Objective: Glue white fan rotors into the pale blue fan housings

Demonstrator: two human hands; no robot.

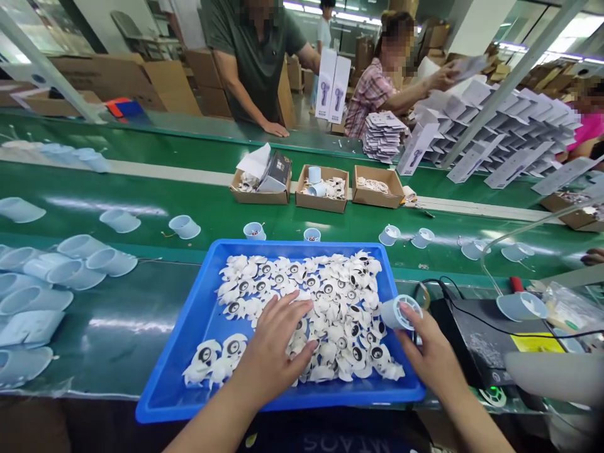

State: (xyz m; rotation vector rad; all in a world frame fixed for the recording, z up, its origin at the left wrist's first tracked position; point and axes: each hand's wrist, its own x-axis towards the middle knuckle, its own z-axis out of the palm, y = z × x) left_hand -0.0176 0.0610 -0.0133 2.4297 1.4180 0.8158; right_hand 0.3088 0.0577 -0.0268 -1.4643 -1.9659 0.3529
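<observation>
A blue tray (177, 340) in front of me is filled with many small white fan blades (330, 302), several with dark round hubs. My left hand (278, 343) reaches over the middle of the pile, fingers stretched out and somewhat apart. Its fingertips are at the blades; whether they touch any, I cannot tell. At the tray's right rim, my right hand (431, 346) grips a light blue plastic cup-shaped housing (396, 313) between thumb and fingers. The housing is tilted, with its spoked round end facing me.
Many light blue housings (75, 270) lie at the left; others stand along the green conveyor (221, 217). Three cardboard boxes (322, 202) of parts sit beyond the tray. A black device (476, 340) with cables is at right. Co-workers handle white product boxes (333, 88) across the line.
</observation>
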